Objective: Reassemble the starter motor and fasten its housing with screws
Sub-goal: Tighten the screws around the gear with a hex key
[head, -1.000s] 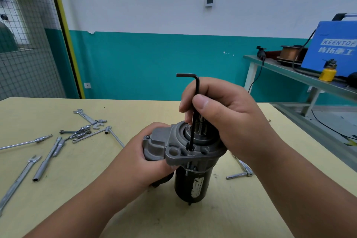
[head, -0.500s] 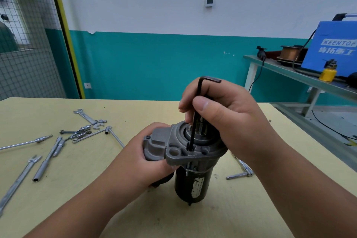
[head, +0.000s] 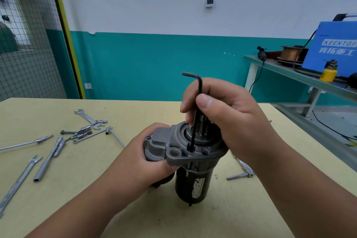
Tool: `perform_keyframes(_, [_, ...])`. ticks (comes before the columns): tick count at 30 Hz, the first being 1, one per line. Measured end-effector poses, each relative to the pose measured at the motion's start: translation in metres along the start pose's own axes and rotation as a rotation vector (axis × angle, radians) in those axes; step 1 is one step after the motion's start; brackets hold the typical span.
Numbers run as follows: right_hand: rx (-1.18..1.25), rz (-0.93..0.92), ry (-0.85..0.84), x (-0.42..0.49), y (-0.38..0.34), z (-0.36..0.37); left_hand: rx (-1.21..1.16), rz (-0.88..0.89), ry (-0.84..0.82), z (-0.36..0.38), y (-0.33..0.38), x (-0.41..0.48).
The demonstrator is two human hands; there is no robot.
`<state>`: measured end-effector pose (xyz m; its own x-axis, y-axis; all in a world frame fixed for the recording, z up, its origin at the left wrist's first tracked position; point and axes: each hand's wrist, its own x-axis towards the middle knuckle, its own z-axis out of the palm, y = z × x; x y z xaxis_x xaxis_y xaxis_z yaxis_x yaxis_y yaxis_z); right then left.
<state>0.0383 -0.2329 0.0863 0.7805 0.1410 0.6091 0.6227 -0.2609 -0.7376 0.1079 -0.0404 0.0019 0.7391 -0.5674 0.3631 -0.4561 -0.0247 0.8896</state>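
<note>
Change: black L-shaped steel hex key (head: pixel 195 127), short arm left again after pointing right half a second ago; roughly a full turn, screw probably tightening, though its head is hidden.
Right hand (head: pixel 233 120): thumb and fingers pinched on key shaft.
Left hand (head: pixel 148 158): curled round grey-and-black starter motor (head: pixel 193 185), upright directly beneath right hand, key tip in housing (head: pixel 160 147).
</note>
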Motion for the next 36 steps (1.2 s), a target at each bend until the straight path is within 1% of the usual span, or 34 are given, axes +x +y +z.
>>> perform_keyframes(3, [0.008, 0.006, 0.006, -0.0003, 0.0004, -0.0004, -0.006, -0.003, -0.003, -0.0005, 0.0, 0.0])
perform_keyframes(9, [0.002, -0.055, 0.019, 0.0011, 0.0007, 0.0019, 0.018, 0.004, -0.007, -0.0014, 0.0001, -0.0004])
perform_keyframes(15, [0.018, -0.015, -0.004, -0.0001, 0.0006, 0.0005, -0.001, -0.004, -0.008, -0.0005, 0.0008, -0.0004])
perform_keyframes(26, [-0.024, -0.033, 0.001, -0.0001, 0.0012, 0.0008, -0.011, -0.005, -0.01, -0.0005, -0.0011, 0.0006])
perform_keyframes(31, [0.012, 0.003, -0.003, 0.0, 0.0014, 0.0001, -0.008, -0.006, -0.011, -0.0005, -0.0018, 0.0001])
perform_keyframes(36, [0.013, -0.053, 0.012, 0.0013, 0.0016, 0.0012, -0.009, 0.0, -0.014, -0.0009, -0.002, 0.0004])
